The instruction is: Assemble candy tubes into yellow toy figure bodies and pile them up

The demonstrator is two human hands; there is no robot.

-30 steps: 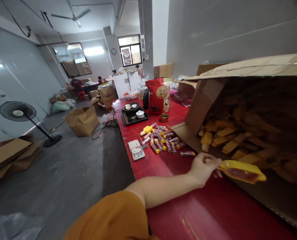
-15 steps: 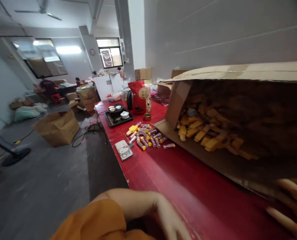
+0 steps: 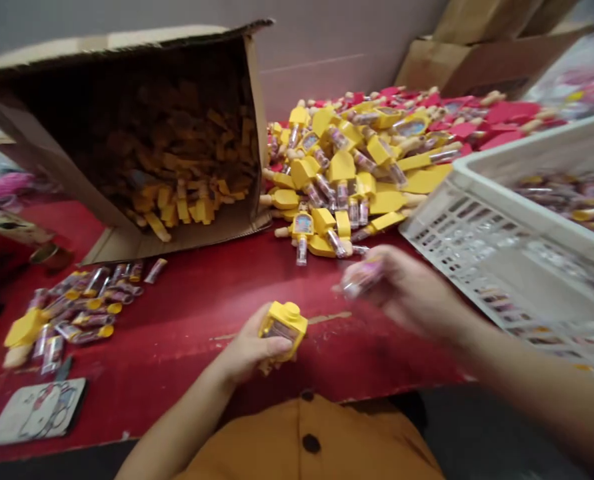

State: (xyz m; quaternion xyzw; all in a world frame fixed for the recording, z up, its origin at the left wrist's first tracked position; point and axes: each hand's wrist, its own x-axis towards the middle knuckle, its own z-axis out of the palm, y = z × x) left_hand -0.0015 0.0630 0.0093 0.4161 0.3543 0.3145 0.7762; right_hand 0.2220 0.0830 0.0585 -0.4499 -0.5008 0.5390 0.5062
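Note:
My left hand (image 3: pixel 247 350) is closed around a yellow plastic toy body (image 3: pixel 293 319) with a round knob on its near-upper end, held above the red table (image 3: pixel 187 313). To the right, my right hand (image 3: pixel 407 287) grips a clear tube (image 3: pixel 361 279) with pinkish contents, smeared by motion. Just beyond both hands lies a heap of yellow toys (image 3: pixel 341 167), several with clear tubes attached and pale stick ends. Loose yellow-capped tubes (image 3: pixel 91 300) lie at the left, beside one yellow piece (image 3: pixel 24 330) with a pale end.
An open cardboard box (image 3: pixel 127 247) on its side holds many yellow pieces. A white plastic crate (image 3: pixel 477 233) with tubes inside stands at right. Red toys (image 3: pixel 509 117) lie at the back, before cardboard boxes (image 3: pixel 457 63). A cartoon-cat notebook (image 3: pixel 37 413) lies near the left edge.
The view has swung right, bringing the crate and toy heap into sight. The left hand now holds a yellow toy body in front of me; the right hand has a clear tube.

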